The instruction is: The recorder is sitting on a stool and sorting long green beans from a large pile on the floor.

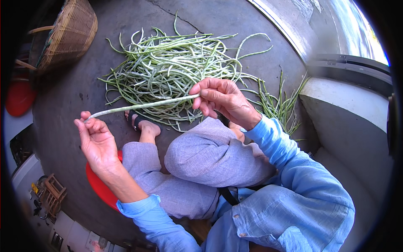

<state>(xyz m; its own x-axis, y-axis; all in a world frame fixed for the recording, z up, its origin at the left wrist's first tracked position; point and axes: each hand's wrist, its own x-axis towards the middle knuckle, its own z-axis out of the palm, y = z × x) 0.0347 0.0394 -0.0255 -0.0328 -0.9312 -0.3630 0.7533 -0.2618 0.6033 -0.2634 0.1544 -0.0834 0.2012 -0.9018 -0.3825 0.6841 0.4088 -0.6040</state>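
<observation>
A single pale green yardlong bean (144, 105) stretches between my two hands above my knees. My left hand (97, 141) pinches its lower, whiter end between thumb and fingers, palm turned up. At the other end, my right hand (225, 97) grips the tip between thumb and forefinger, the remaining fingers loosely curled. Beyond my hands, a big tangled heap of yardlong beans (170, 66) lies on the concrete floor. To the right, a smaller bunch of greener, thinner beans (280, 104) rests close to the wall, partly behind my right forearm.
A woven bamboo basket (70, 34) stands at upper left, near a red round object (20, 98). Beside my left leg is a red plastic rim (100, 186), partly hidden. A white wall block (346, 107) bounds the right. A small wooden chair-like frame (53, 192) sits lower left.
</observation>
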